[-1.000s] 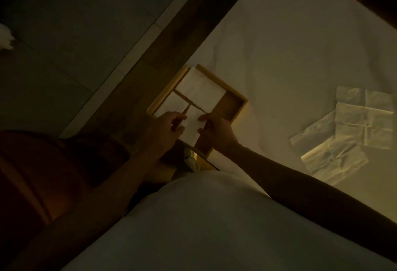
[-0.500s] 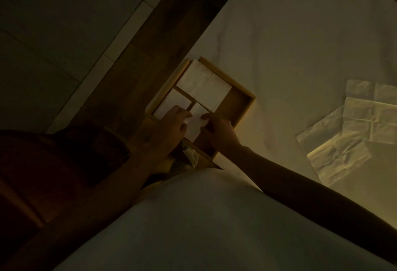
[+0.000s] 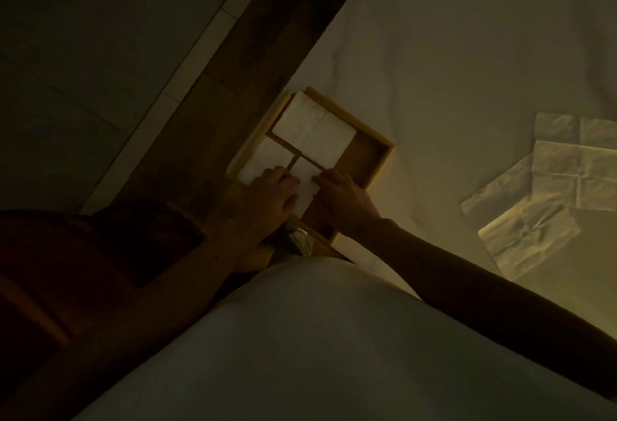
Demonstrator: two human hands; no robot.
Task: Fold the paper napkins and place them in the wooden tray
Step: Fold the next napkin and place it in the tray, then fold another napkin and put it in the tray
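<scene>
A shallow rectangular wooden tray [image 3: 375, 167] with thin slat dividers sits at the edge of a pale cloth-covered surface [image 3: 450, 53], its light wood rim smooth and square-cornered. The far compartment holds a large white folded paper napkin [image 3: 314, 130], soft and faintly creased. The near-left compartment of the tray holds a smaller white folded napkin [image 3: 267, 156]. Beside it, in the adjoining compartment, lies a third white folded napkin [image 3: 305, 183], and both hands rest on this one. The left hand [image 3: 267, 197] lies with fingers flat and close together, pressing on the napkin's left edge. The right hand [image 3: 340, 197] touches its right edge with fingers stretched forward and nearly together; in the dim light it cannot be told whether either hand pinches the paper or only presses it. The tray's right-hand compartment shows bare brown wood.

Well to the right of the tray, on the cloth, lie unfolded thin paper napkins [image 3: 547, 193], overlapping, crumpled and marked by crossing fold lines. Left of the tray runs a dark wood-plank strip [image 3: 233, 53]. No writing or label can be read.
</scene>
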